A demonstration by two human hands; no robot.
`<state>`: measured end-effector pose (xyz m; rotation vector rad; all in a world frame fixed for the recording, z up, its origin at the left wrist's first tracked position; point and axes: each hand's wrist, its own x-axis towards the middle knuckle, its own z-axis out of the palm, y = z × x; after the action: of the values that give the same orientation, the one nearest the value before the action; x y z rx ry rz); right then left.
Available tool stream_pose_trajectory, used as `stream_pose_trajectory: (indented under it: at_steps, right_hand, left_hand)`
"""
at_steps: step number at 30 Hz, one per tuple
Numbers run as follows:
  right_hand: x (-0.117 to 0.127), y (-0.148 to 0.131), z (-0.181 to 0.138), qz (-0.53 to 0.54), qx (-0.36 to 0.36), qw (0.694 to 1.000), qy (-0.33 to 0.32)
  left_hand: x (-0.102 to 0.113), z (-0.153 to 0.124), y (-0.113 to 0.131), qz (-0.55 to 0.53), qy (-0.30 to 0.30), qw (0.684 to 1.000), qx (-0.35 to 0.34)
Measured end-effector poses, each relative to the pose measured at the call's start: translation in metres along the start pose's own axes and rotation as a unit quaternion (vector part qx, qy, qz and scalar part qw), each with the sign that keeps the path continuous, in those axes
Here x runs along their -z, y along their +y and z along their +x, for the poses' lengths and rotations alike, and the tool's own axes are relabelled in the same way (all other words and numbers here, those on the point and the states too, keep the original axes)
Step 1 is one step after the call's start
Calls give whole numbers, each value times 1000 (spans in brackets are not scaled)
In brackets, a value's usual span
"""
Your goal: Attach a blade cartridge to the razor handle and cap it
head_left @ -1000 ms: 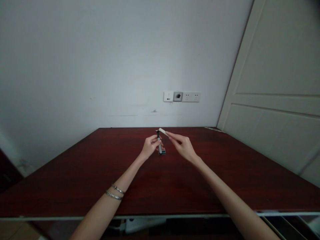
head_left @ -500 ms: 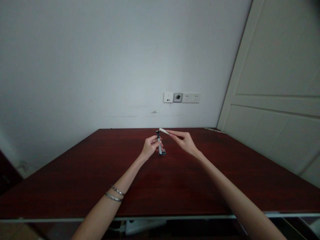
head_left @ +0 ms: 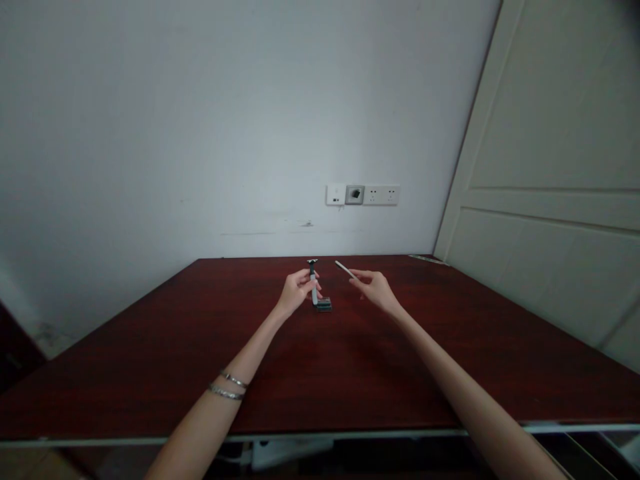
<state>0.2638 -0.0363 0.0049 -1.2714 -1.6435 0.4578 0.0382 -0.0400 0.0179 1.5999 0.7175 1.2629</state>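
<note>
The left hand (head_left: pixel 296 289) holds a razor (head_left: pixel 314 294); the right hand (head_left: pixel 376 289) pinches a stick (head_left: pixel 343 267). A box (head_left: pixel 325 305) sits on the bench (head_left: pixel 330 373), too small to see inside.

Dark red-brown, wood-grained surface (head_left: pixel 150 347) is showing a pale front edge. Small, dark, boxy, glossy case (head_left: pixel 325 305) is sitting near its middle; narrow pale strip (head_left: pixel 429 259) is lying toward the far right corner.

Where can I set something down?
Bare dark-red wooden tabletop shows left of the left hand, right of the right hand, and between the forearms. Crowded around the hands: grey T-shaped razor, slim white bar, small dark rectangular box.
</note>
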Motion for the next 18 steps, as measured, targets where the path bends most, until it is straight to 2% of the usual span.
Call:
stream_pose_trajectory:
  at_steps: [3, 8, 11, 18]
  right_hand:
    - [-5, 3, 2, 57, -27, 998, 6]
    - [-12, 4, 7, 75, -49, 996, 24]
    - [-16, 2, 8, 52, -64, 996, 26]
    - [-22, 0, 7, -36, -32, 999, -5]
  left_hand:
    - [2, 2, 1, -6, 14, 1000, 7]
    - [4, 3, 1, -11, 27, 1000, 10]
    - [5, 4, 1, -14, 28, 999, 12]
    - [5, 4, 1, -15, 28, 999, 16]
